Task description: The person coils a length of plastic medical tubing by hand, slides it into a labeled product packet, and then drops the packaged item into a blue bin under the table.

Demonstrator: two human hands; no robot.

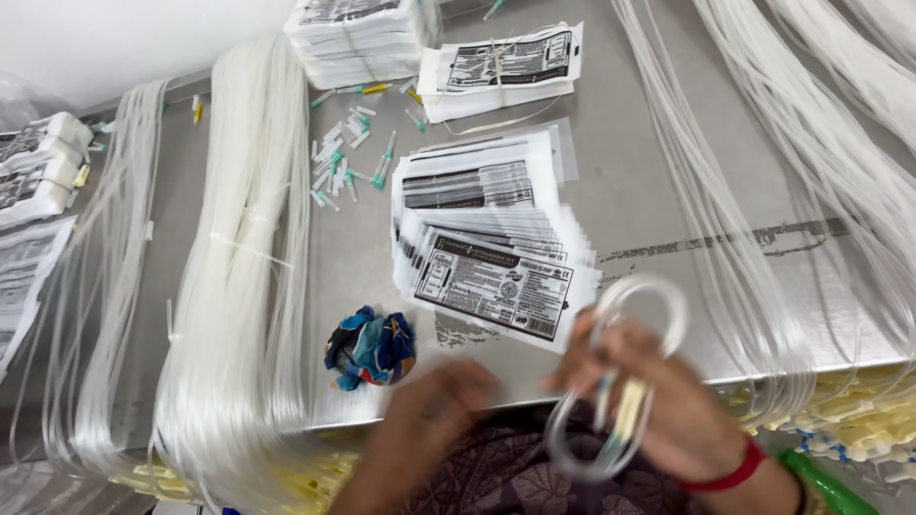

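My right hand (658, 401) holds a coil of clear plastic tubing (630, 315) with a pale yellow part hanging in the loop; a red band sits on that wrist. Blurred with motion, my left hand (429, 420) hovers at the near table edge, just left of the coil, and I cannot tell if it grips anything. Just beyond both hands lies a fanned stack of flat printed pouches (496, 248) on the steel table (649, 172).
Thick bundles of clear tubing (248, 248) hang over the table on the left and more strands (792, 162) on the right. Small capped needles (348, 162) are scattered at the back. A wad of coloured bands (370, 345) lies near the edge. Tied pouch stacks (358, 33) sit behind.
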